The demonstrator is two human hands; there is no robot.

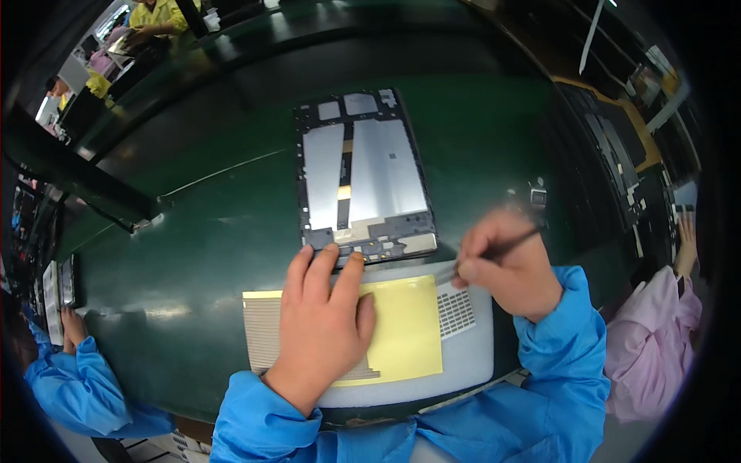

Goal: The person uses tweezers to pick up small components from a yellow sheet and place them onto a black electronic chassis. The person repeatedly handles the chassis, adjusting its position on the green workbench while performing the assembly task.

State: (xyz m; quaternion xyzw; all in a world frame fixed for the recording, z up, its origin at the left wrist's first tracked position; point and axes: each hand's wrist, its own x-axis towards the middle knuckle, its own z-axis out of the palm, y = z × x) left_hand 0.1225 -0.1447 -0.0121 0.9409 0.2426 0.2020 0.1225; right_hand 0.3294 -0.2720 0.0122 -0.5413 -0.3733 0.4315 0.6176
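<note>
Your left hand (pixel 324 316) lies flat, palm down, on the yellow sheet (pixel 405 328), with the fingers (pixel 340 270) stretched forward and held close together; their tips reach the lower edge of the opened tablet chassis (pixel 363 174). That chassis lies face down on the green table (pixel 201 224) just beyond your hands, its silver plates and dark frame showing.

The yellow sheet rests on a pale grey pad (pixel 471 347) at the near edge of the table. A strip of fine ribbed parts (pixel 262 332) sits at the sheet's left end, partly under your wrist, and a small white card of dark squares (pixel 457 311) lies at its right end.

Your right hand (pixel 509 266) is closed around a slim dark tool (pixel 502 247), gripped between thumb and fingers like a pen. Its tip points left toward the chassis's lower right corner, though blur makes it hard to say whether the tip touches anything.

At the left edge another person in a blue sleeve (pixel 69 386) is seated; at the right, someone in a pink sleeve (pixel 656 339).
</note>
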